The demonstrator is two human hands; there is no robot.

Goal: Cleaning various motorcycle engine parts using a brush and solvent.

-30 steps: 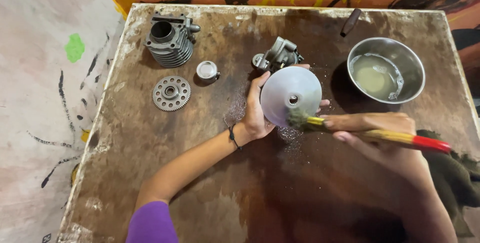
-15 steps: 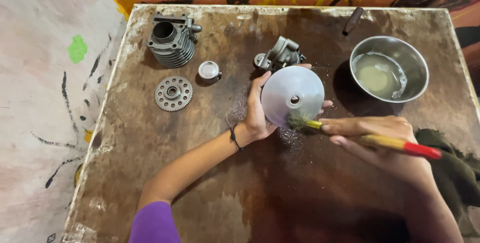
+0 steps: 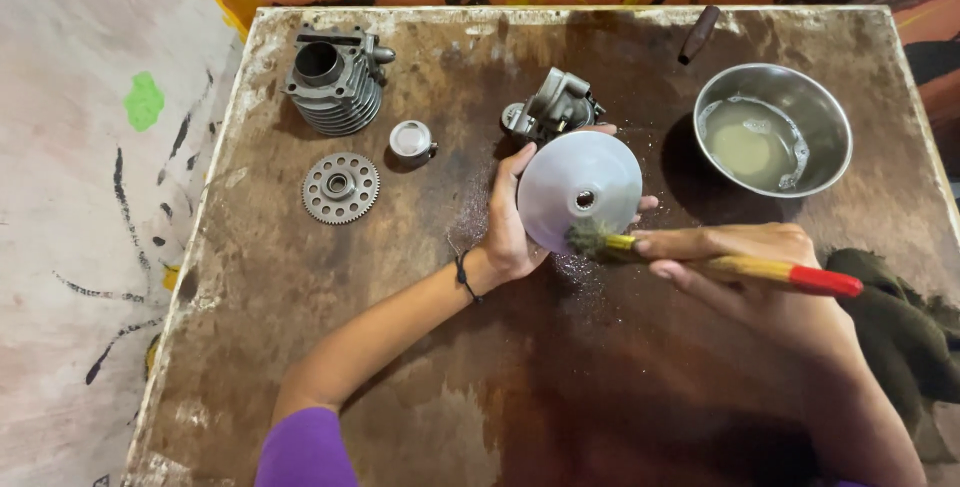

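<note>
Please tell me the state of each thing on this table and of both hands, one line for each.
metal disc: tilted, held by left hand.
brush: gripped by right hand, bristles on disc's lower edge.
steel bowl: upright, holds cloudy liquid.
finned cylinder: resting, untouched.
toothed gear: lying flat.
dark rag: crumpled at table edge.

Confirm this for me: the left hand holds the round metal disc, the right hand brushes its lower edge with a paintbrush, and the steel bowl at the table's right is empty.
One detail is off: the steel bowl is not empty; the head view shows pale, cloudy liquid in it. The rest stands: the left hand holds the round metal disc, and the right hand brushes its lower edge with the paintbrush.
</note>
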